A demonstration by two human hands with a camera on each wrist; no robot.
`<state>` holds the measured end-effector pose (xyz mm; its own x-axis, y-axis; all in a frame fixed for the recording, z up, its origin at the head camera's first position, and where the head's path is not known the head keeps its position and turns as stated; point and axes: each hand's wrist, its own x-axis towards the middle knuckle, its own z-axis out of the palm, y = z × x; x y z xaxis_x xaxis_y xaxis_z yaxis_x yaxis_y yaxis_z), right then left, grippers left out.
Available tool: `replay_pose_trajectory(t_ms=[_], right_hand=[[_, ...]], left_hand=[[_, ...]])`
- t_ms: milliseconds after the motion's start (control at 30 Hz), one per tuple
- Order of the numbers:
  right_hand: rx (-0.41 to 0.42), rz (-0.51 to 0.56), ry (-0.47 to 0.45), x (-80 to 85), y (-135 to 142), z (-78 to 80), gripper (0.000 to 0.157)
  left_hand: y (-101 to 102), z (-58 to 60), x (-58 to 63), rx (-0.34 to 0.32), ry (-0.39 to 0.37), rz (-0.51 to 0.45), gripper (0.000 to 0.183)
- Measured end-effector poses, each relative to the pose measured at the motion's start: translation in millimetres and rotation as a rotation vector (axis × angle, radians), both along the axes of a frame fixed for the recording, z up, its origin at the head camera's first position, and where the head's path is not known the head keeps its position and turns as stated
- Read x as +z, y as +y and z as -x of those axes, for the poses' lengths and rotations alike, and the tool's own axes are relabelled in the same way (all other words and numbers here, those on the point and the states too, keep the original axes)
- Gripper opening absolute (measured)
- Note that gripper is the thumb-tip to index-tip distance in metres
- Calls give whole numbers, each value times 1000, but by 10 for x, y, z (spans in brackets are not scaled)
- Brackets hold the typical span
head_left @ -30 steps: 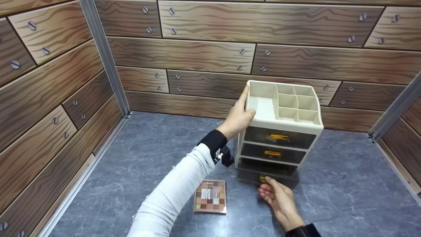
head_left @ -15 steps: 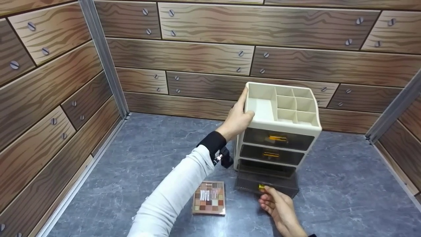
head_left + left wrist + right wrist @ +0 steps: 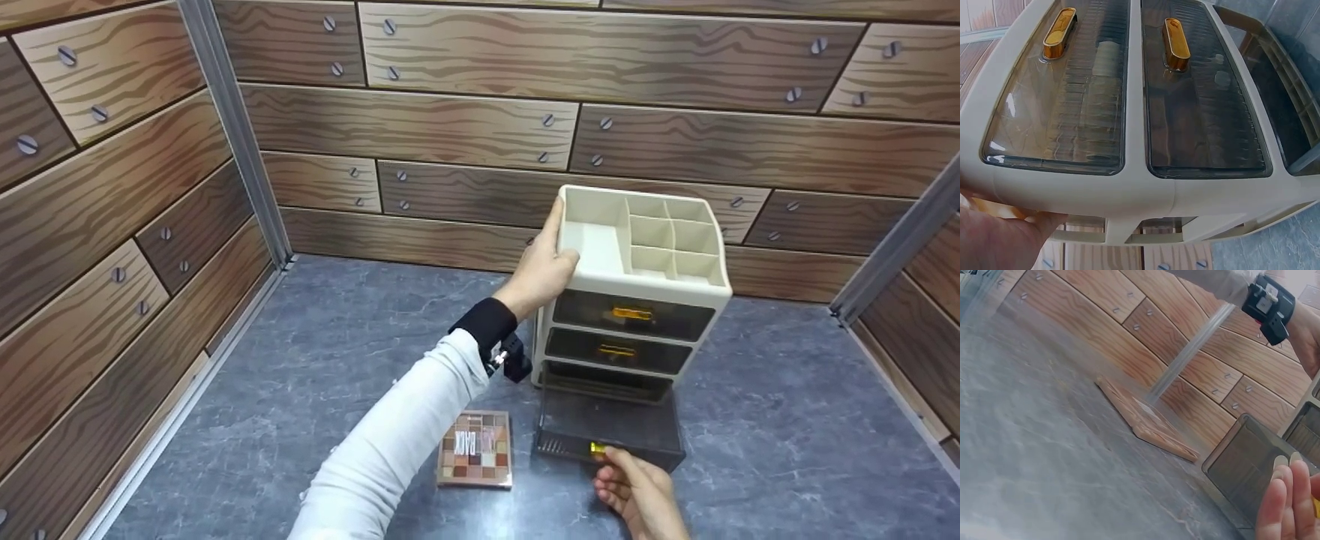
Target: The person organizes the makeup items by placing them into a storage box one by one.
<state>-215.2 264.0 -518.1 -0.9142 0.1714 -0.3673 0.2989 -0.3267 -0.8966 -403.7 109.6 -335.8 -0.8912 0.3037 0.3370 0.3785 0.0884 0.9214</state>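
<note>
A cream desktop drawer organizer (image 3: pixel 637 285) stands on the grey floor, with an open compartment top and dark see-through drawers. My left hand (image 3: pixel 541 266) grips its upper left side, the thumb at the front rim; in the left wrist view only part of that hand (image 3: pixel 1008 236) shows. The bottom drawer (image 3: pixel 611 420) is pulled far out, and its inside looks bare. My right hand (image 3: pixel 641 487) pinches the drawer's small yellow handle (image 3: pixel 598 448). The two upper drawers are closed, with amber handles; pale items show faintly behind one drawer front (image 3: pixel 1107 59).
An eyeshadow palette (image 3: pixel 474 450) lies flat on the floor, left of the pulled-out drawer. A wood-patterned wall (image 3: pixel 450 124) runs behind the organizer, with side walls left and right and metal corner posts (image 3: pixel 240 135).
The bottom drawer has slid out toward me, drawn by my right hand on its handle. My left hand has kept its hold on the organizer. The palette has stayed put.
</note>
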Motion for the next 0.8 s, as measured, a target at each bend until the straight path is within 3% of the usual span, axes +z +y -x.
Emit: replay_pose_trajectory(t_ms=[167, 500, 800], right_hand=[[-2, 48, -5, -4, -13, -36, 19], [-79, 39, -45, -29, -57, -69, 18], [-71, 41, -20, 3, -60, -55, 20]], left_hand=[[1, 10, -8, 8, 9, -3, 86], [29, -29, -33, 20, 15, 30, 84], [35, -36, 8, 39, 46, 74, 79]])
